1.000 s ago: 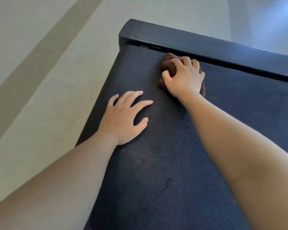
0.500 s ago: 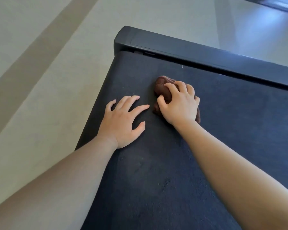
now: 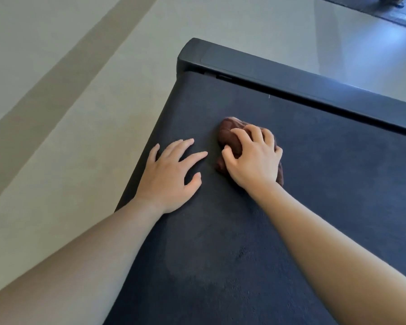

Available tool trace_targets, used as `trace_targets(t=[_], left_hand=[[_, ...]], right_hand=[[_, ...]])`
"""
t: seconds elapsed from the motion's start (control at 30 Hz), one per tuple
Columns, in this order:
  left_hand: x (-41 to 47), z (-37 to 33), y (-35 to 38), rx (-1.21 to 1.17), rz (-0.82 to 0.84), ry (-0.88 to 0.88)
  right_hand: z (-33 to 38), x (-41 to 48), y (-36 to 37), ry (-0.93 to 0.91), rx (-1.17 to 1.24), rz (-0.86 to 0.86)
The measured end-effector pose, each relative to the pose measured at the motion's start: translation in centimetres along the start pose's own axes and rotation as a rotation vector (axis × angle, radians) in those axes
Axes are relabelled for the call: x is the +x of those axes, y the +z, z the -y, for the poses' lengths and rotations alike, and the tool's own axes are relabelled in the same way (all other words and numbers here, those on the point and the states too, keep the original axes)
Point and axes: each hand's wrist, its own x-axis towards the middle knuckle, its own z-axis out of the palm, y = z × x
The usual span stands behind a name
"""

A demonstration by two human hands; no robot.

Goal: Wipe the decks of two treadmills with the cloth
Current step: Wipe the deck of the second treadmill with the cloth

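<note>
Right hand (image 3: 253,160): fingers curled over a bunched brown cloth (image 3: 230,134), thumb on its left side, pressing it down onto the deck (image 3: 338,184).
Cloth: on the far half of the deck, left of centre, short of the end bar (image 3: 291,78) and apart from it.
Left hand (image 3: 169,172): flat, fingers spread and holding nothing. It rests on the deck by the left edge, just beside the cloth without touching it, and looks like a brace.
Step (judged): mid-wipe on this deck, working the far-left part.
Next (judged): keep the cloth pressed down, carry the strokes up to the end bar and out to the left edge, then right across the unwiped width. The braced hand will have to shift to free the strip under it.
Progress (judged): early, since most of this deck lies to the right and near.
Hidden: most of the cloth is under the hand, so its size and fold are unknown.
Cut off: the deck runs out of view right and near.
Unclear: a faint paler patch on the near deck could be damp or wear. A dark object (image 3: 384,12) on the floor (image 3: 56,113) at far right may be the second treadmill, but I cannot tell.
</note>
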Motion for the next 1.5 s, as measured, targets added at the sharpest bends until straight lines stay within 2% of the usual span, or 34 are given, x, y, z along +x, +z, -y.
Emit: trace_targets(t=[0.3, 0.5, 0.7, 0.83, 0.93, 1.03, 1.13, 1.27, 1.5], left_hand=[[0.3, -0.1, 0.4, 0.067, 0.011, -0.020], [0.3, 0.2, 0.3, 0.078, 0.038, -0.021], [0.4, 0.3, 0.1, 0.067, 0.034, -0.029], [0.5, 0.1, 0.2, 0.077, 0.018, -0.015], [0.5, 0.1, 0.2, 0.087, 0.011, -0.009], [0.5, 0.1, 0.3, 0.090, 0.007, -0.013], [0.5, 0.2, 0.3, 0.077, -0.011, -0.011], [0.5, 0.1, 0.4, 0.077, -0.034, -0.011], [-0.2, 0.4, 0.4, -0.024, -0.046, 0.011]], right_hand=[[4.0, 12.7, 3.9, -0.213, 0.029, 0.073], [5.5, 15.4, 5.0, -0.255, 0.035, 0.085], [3.2, 10.8, 3.0, -0.274, 0.059, 0.116], [0.3, 6.6, 1.9, -0.236, 0.051, 0.035], [0.3, 8.1, 2.0, -0.185, 0.057, 0.037], [1.3, 10.8, 2.6, -0.051, 0.047, 0.049], [2.0, 10.7, 2.6, -0.045, 0.032, 0.063], [0.2, 6.7, 1.6, -0.201, 0.022, 0.048], [0.0, -3.6, -1.0, -0.055, -0.009, 0.000]])
